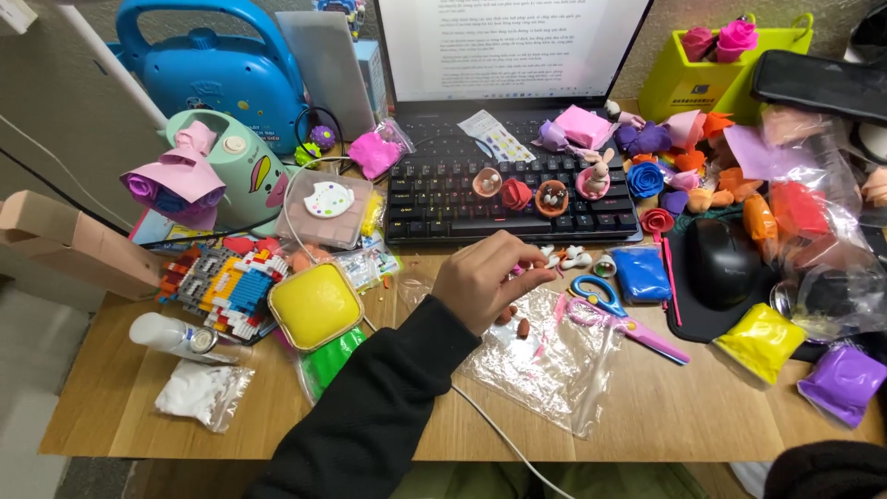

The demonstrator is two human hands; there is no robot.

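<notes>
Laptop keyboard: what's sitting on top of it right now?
On the laptop keyboard sit small clay pieces: a red rose, two little bowls holding white bits, and a white rabbit in a pink dish. The keys beneath them are covered.

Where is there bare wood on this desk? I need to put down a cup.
Bare wooden desktop runs along the near edge, right of the clear plastic sheet and below the blue-and-pink scissors. A smaller patch lies at the near left, beside the white powder bag. Around the black keyboard and right side, clay pieces crowd everything.
</notes>
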